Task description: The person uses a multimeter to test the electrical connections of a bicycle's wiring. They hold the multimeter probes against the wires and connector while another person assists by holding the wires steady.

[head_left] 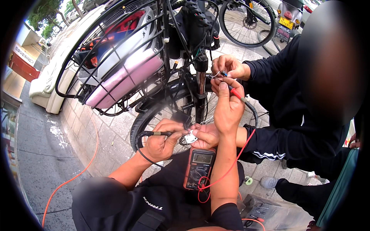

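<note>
My left hand [158, 143] is closed around a black multimeter probe [156, 133], fingertips beside a small white plate-like part [190, 137]. A co-worker's lower hand [207, 135] holds that part. Higher up, my right hand [229, 109] grips a red multimeter probe [235, 92]. Its tip end is near thin wires with a blue connector [224, 73], pinched in the co-worker's other hand [236, 68]; exact contact is too small to tell. Between my forearms rests a red-cased multimeter [199, 168], its red lead [246, 143] running up past my right forearm.
A bicycle's front wheel [139, 122] and fork [200, 82] stand just beyond the hands. Its black wire basket [115, 67] holds a helmet and a pink pad. An orange cable [77, 174] crosses the pavement at left. Tools lie on a tray [275, 215] at lower right.
</note>
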`<state>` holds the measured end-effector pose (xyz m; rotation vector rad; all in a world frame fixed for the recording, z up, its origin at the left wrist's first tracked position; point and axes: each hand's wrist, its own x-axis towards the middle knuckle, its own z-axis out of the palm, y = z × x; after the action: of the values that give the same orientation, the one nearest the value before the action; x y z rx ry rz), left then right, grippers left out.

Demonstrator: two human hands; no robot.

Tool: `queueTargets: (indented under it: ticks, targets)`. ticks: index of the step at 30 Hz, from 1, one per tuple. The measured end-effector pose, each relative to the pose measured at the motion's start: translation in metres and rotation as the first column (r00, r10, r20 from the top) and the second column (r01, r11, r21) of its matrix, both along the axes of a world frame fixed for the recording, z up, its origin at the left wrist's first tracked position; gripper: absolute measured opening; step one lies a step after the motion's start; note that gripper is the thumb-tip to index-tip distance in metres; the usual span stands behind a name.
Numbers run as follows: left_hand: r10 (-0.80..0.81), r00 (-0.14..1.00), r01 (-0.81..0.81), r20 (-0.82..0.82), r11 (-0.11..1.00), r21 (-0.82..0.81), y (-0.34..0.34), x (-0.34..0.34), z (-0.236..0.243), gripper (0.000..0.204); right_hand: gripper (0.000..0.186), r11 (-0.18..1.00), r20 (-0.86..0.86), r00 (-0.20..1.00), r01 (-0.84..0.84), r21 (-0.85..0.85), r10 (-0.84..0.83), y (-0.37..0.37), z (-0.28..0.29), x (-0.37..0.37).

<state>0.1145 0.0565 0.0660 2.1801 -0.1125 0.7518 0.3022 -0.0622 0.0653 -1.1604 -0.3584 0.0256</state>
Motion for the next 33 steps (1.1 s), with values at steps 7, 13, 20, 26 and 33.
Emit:
queueTargets:
  ticks: [7,13,20,26,33]
  targets:
    - [0.001,1.0,-0.001,-0.02,1.0,0.0,-0.0002,-0.0006,0.0005,0.011,0.02,1.0,-0.014,1.0,0.007,0.009,-0.007,0.0034,0.0,-0.0005]
    - [-0.005,1.0,0.005,-0.013,1.0,0.009,0.0005,-0.0014,-0.0008,0.011,0.019,0.999,0.059,0.998,0.025,-0.029,-0.024,0.0041,-0.0044,0.0041]
    - [-0.008,1.0,0.008,-0.021,1.0,0.015,0.0003,-0.0024,-0.0006,0.012,0.018,0.999,0.052,0.998,0.029,-0.021,-0.028,0.0045,-0.0041,0.0031]
    - [-0.007,1.0,0.007,-0.017,0.999,0.031,0.0013,-0.0013,-0.0029,0.012,0.018,0.999,0.083,0.996,0.04,-0.027,-0.038,0.004,-0.005,0.0053]
    - [-0.009,1.0,0.009,-0.016,1.0,0.014,0.0015,-0.0035,-0.0041,0.011,0.019,0.997,0.093,0.994,0.062,-0.04,-0.058,0.0059,-0.0053,0.0035]
